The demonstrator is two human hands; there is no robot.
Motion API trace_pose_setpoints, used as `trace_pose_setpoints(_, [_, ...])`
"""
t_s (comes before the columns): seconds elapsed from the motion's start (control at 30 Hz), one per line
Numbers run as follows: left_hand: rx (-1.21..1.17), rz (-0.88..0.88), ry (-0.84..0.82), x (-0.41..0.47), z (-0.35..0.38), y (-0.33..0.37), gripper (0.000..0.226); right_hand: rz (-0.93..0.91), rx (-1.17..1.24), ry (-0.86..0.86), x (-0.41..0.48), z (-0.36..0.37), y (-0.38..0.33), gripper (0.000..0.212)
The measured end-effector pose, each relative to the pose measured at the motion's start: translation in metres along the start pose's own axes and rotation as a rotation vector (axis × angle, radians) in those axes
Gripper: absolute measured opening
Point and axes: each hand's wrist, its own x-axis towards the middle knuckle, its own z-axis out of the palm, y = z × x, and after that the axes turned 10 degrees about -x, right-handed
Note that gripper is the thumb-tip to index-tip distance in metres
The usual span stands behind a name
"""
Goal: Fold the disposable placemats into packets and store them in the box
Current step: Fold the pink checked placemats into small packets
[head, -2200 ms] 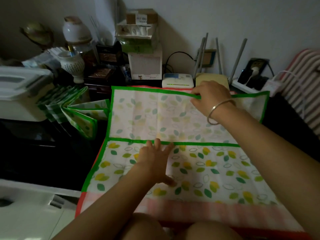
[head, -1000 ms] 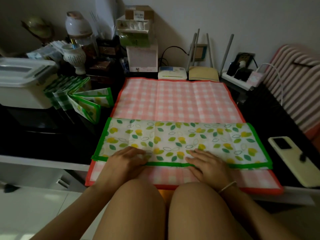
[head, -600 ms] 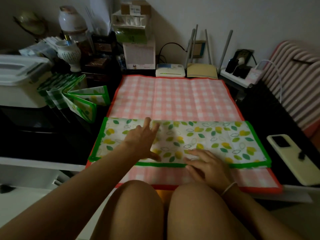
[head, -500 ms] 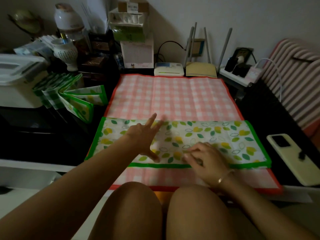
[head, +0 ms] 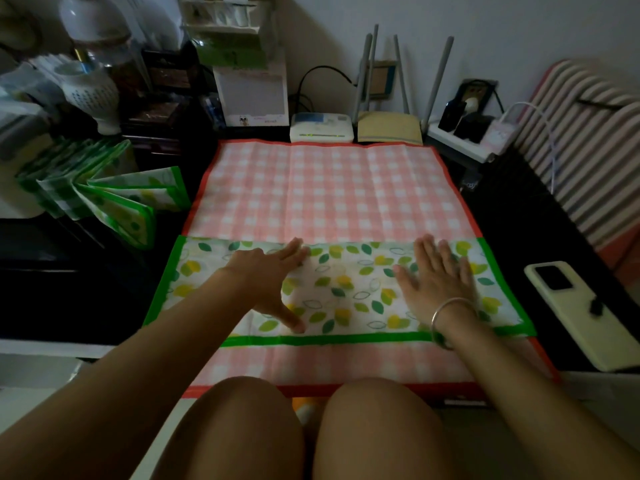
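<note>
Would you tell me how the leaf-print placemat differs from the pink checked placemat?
The leaf-print placemat has a green border; the pink checked placemat has a red one. The leaf-print placemat forms a narrow strip on top, under the left hand and right hand; the pink checked placemat lies spread wide beneath. Both lie flat.

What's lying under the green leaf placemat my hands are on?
A pink checked placemat lies under the leaf placemat, showing beyond its far and near edges. The left hand and right hand press flat on top. The band beneath is covered.
</note>
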Motion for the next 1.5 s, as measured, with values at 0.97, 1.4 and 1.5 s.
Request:
trace_pose_setpoints(0.97, [0.047, 0.505, 0.653, -0.039, 0.063, -0.011, 0.03, 0.019, 0.829, 0.244, 0.0, 0.004, 0.009, 0.082])
trace_pose_setpoints(1.4, [0.226, 0.664, 0.67, -0.051, 0.072, -0.012, 0.029, -0.787, 0.048, 0.488, -0.06, 0.011, -0.013, 0.069])
trace_pose_setpoints(1.5, [0.258, 0.665, 0.716, -0.05, 0.076, -0.01, 0.022, -0.762, 0.053, 0.612, -0.065, 0.014, -0.013, 0.054])
